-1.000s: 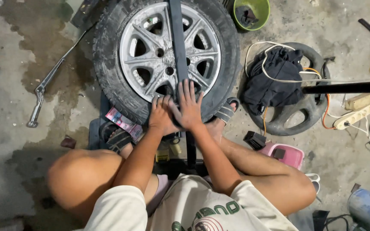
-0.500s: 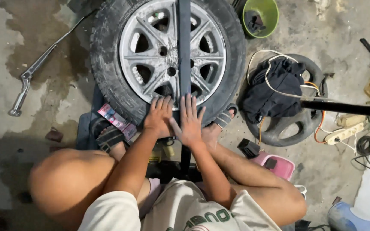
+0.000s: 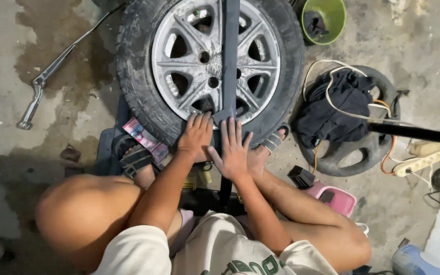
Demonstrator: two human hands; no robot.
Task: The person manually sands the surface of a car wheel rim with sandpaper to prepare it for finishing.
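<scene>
A car wheel lies flat on the concrete floor: a black tyre (image 3: 137, 86) on a silver spoked alloy rim (image 3: 189, 51). A dark metal bar (image 3: 229, 56) runs straight across the rim toward me. My left hand (image 3: 196, 136) presses on the near edge of the tyre, fingers spread, just left of the bar. My right hand (image 3: 232, 150) lies flat beside it, at the bar's lower end, fingers apart. Neither hand grips anything. My sandalled feet (image 3: 133, 158) rest against the tyre on either side.
A long wrench (image 3: 42, 84) lies on the wet floor at left. A green bucket (image 3: 327, 20) stands behind the wheel. At right, a steering wheel (image 3: 352, 153) carries black cloth and cables; a black pole (image 3: 413, 133) crosses above it. A pink stool (image 3: 332, 196) sits near my right leg.
The view has shifted closer over the wheel. Both hands stay on the near tyre edge, the right hand slightly lower along the bar than before.
</scene>
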